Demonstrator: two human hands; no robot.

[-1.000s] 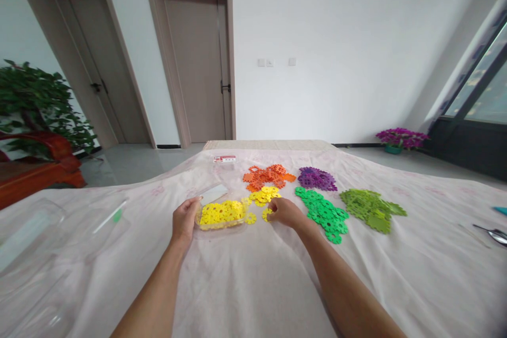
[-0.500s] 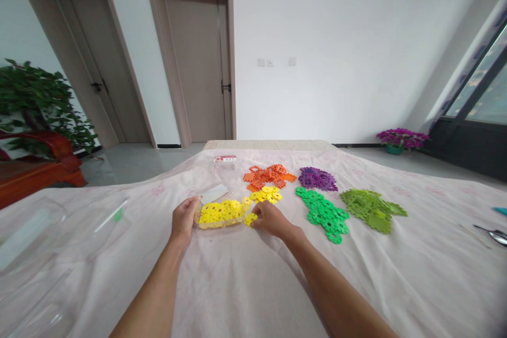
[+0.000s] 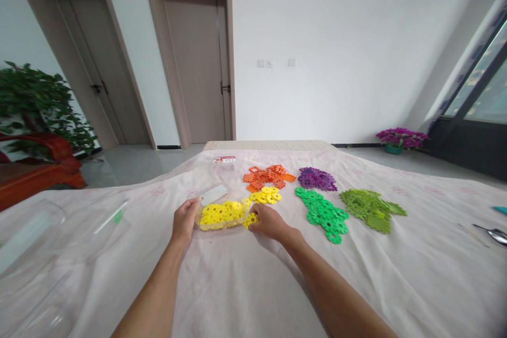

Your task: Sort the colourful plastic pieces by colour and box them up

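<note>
On the counter (image 3: 222, 290), a clear tub (image 3: 229, 226) lies long axis left to right; your left hand (image 3: 186, 220), partly curled, clasps its left end, your right hand (image 3: 268, 221) pinches a yellow disc (image 3: 249, 219) at its right end.

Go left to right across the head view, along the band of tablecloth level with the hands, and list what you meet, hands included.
Clear plastic containers → left hand → clear tub of yellow discs → right hand → green pile → olive-green pile → dark-and-silver object.
</note>
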